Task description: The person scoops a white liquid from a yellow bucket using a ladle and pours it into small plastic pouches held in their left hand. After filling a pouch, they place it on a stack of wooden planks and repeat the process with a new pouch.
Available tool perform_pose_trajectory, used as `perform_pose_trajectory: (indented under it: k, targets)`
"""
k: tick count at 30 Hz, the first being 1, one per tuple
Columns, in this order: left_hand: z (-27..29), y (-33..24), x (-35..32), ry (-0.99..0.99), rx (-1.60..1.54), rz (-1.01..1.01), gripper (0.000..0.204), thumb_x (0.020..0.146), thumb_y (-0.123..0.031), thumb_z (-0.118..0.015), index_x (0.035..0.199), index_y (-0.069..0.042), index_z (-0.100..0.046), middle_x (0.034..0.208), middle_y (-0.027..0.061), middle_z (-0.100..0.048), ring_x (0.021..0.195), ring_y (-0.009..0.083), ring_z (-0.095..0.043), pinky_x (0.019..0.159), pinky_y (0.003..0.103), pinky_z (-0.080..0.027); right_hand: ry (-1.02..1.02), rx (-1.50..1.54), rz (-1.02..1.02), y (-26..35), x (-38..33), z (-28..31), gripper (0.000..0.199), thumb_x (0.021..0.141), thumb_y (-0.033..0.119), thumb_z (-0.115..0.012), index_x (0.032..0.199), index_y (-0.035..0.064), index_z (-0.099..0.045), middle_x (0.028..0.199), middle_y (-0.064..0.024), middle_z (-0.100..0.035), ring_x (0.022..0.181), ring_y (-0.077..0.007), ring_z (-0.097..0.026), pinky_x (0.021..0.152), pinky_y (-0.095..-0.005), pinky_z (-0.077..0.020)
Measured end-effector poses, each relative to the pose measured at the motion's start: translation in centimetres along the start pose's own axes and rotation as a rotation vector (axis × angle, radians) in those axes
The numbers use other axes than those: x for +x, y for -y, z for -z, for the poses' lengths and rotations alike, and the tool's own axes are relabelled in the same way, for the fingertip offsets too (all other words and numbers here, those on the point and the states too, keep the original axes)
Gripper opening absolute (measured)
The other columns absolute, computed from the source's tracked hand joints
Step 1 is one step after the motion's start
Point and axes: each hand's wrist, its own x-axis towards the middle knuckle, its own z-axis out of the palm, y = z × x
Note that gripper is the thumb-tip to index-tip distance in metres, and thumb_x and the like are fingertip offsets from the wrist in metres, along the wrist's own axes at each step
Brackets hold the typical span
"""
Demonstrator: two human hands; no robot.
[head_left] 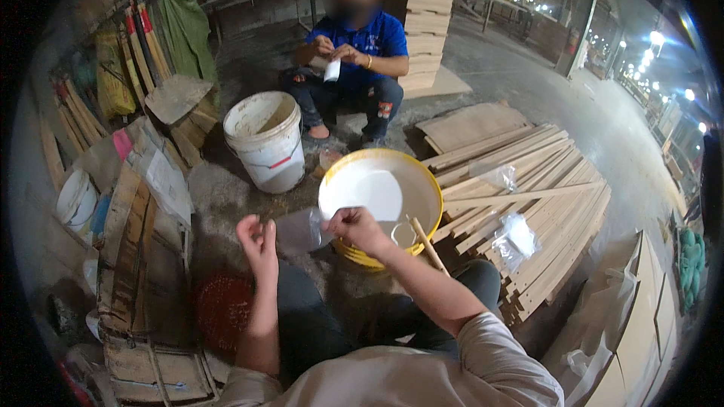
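Between my hands hangs a small clear plastic bag. My right hand pinches its right edge, in front of the near rim of a yellow-rimmed bucket. At the bag's other side is my left hand, fingers apart and raised, apparently not gripping it. White liquid lies in the bucket. A wooden handle leans over the bucket's near right rim, with a round, pale-rimmed shape beside its upper end, too unclear to name.
Opposite sits a person holding a small white item. A white pail stands left of the bucket. Wooden strips lie at right with plastic bags on them. A red round stool or lid is by my left forearm; boards lean left.
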Motion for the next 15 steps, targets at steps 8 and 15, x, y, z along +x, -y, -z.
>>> perform_pose_trajectory:
  k: [8,15]
  targets:
    - [1.6,-1.8,-2.4,0.485,-0.044,0.255,0.017,0.080,-0.010,-0.065,0.080,-0.006,-0.048,0.072,-0.0033,-0.046,0.064,0.0043,-0.045,0.055,0.020,-0.037,0.106,-0.816,0.184,0.5,-0.9,-5.6,0.020,0.072,0.021,-0.068,0.080,0.0024,-0.064,0.072,-0.0183,-0.062,0.067,-0.0311,-0.062,0.062,-0.0374,-0.0484]
    - [5.1,-2.9,-1.2,0.587,-0.078,0.461,0.013,0.081,-0.006,-0.063,0.076,-0.002,-0.051,0.065,0.0003,-0.054,0.052,0.0058,-0.048,0.048,0.021,-0.040,0.376,-0.628,0.177,1.7,-1.5,-5.9,0.012,0.081,0.014,-0.061,0.086,0.0028,-0.064,0.072,-0.0141,-0.062,0.065,-0.0250,-0.061,0.062,-0.0333,-0.0481]
